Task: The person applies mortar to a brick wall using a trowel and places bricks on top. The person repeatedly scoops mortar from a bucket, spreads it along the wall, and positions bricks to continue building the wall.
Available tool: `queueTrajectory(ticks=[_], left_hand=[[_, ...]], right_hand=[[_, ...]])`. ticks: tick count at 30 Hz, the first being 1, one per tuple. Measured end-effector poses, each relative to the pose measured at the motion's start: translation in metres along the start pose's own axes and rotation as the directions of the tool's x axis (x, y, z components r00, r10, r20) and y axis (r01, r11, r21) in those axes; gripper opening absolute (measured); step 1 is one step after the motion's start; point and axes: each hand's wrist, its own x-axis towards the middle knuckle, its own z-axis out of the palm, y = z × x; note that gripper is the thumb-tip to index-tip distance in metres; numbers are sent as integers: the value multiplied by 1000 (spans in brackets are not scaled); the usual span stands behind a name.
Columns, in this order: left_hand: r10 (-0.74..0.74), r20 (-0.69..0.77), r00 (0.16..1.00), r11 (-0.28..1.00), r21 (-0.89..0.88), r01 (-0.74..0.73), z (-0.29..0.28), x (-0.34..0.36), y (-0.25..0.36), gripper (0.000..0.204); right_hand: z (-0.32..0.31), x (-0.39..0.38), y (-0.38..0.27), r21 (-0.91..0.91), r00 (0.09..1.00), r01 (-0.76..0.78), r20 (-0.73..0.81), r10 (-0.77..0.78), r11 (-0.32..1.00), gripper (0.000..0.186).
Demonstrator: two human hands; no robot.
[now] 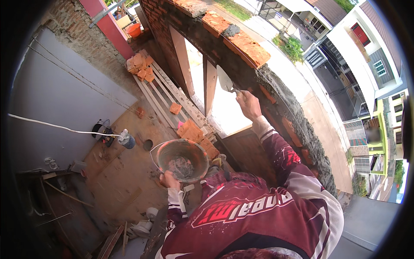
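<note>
My right hand [249,105] is closed round the handle of a pointed trowel [224,81]. The trowel's pale blade stands out beside the wall, over the bright window opening. My left hand [170,179] grips the near left rim of a round bucket [196,156], held tilted in front of my body. Some grey mortar [182,166] lies in its bottom. To the right of my right forearm, wet mortar [302,116] covers the wall top. Farther along, orange bricks [246,46] are laid on the wall, with a grey lump of mortar [231,30] on one.
Wooden planks [161,97] carry loose and broken bricks [140,64] along the wall's inner side. A taut string runs along the wall top. On the lower floor stand a blue container [128,142] and scattered tools. A white cable [64,127] crosses at left; a street lies beyond the wall.
</note>
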Motion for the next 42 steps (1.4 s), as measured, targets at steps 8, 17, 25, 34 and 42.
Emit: queueTrajectory(ticks=[8, 17, 25, 34, 42], left_hand=[[-65, 72, 995, 998, -12, 66, 17, -25, 28, 20], [-54, 99, 994, 996, 75, 47, 26, -17, 25, 19], [-117, 224, 968, 987, 132, 89, 54, -17, 29, 40], [-9, 325, 946, 999, 37, -3, 84, -35, 28, 57], [256, 501, 827, 963, -58, -263, 101, -67, 51, 52]], right_hand=[[35, 62, 4, -11, 977, -77, -199, 74, 997, 44], [-19, -36, 44, -117, 957, -51, -291, 15, 992, 44], [-78, -124, 3, -282, 991, 104, 110, -76, 954, 43], [-90, -101, -19, 305, 862, -428, 422, 282, 851, 41], [-84, -156, -13, -217, 892, 183, 446, -69, 959, 36]])
